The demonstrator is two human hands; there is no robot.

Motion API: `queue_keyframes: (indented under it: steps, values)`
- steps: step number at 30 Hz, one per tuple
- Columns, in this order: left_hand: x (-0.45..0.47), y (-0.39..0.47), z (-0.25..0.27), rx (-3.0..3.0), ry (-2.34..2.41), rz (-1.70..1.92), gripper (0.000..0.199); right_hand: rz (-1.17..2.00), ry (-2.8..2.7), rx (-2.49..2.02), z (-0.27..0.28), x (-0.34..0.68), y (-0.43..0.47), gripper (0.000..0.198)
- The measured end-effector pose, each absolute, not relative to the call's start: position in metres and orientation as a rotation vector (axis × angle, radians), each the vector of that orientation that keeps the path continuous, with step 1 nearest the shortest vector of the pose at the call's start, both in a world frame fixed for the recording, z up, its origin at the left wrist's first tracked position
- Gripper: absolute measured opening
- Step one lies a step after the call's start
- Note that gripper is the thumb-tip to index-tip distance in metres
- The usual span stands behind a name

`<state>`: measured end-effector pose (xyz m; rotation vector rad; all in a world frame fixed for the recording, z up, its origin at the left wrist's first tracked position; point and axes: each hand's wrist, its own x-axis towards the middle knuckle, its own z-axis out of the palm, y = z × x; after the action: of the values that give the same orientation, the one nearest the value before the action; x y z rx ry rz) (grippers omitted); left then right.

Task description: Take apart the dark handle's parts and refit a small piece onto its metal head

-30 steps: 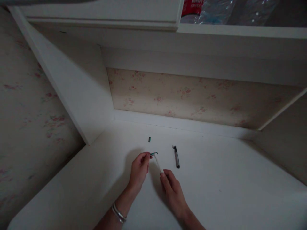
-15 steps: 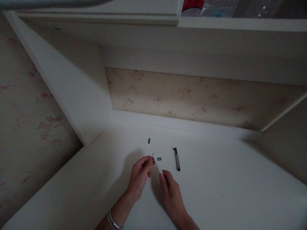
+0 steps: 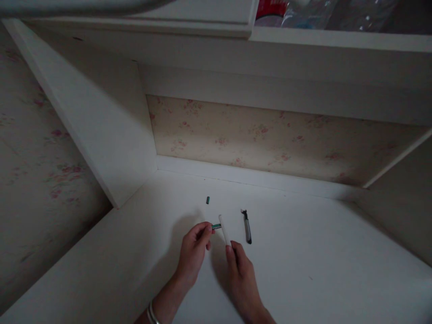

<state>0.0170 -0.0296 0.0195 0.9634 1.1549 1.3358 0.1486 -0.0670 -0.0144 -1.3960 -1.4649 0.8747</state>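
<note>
Strip [image 3: 216,227]: small, green, just off the fingertips of the left hand [image 3: 193,253], its free end pointing to 3 o'clock.
Left grip: thumb and finger pinch the strip at its 9 o'clock end.
Stick [image 3: 224,231]: white, slim, leaning toward 11 o'clock, its shaft at the strip's free end; whether the two touch, I cannot tell.
Right grip: thumb and fingers of the right hand [image 3: 240,270] are closed on the stick's near end, at 5 o'clock.
Step in hand: judging by the pose, working the stick against the strip.
Doing it well: pinch the strip well back, hold both wrists steady low over the desk [image 3: 303,243], and line the two up square before pressing. Gentle pressure seems wiser than force; so small a part could flick away. Fingers are best off its edges, in case they are sharp.
Spare strip [image 3: 208,200]: on the desk, at 11 o'clock from the pinched one, near it.
Tool [image 3: 247,228]: black and grey, lying on the desk at 12 o'clock from the right hand, its narrow head toward 11 o'clock.
Shelf [image 3: 337,39]: open, at 1 o'clock above the desk; holds a red pack [image 3: 271,9] and, on its 3 o'clock side, clear plastic [image 3: 308,15].
Pack contents: cannot be told.
</note>
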Motion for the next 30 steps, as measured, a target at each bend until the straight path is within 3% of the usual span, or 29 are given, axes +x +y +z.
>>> queue_keyframes:
  steps: [30]
  values:
    - [0.014,-0.028,0.019,0.964,1.168,1.375,0.034,0.938,-1.584,-1.324,-0.003,0.15,-0.072,0.033]
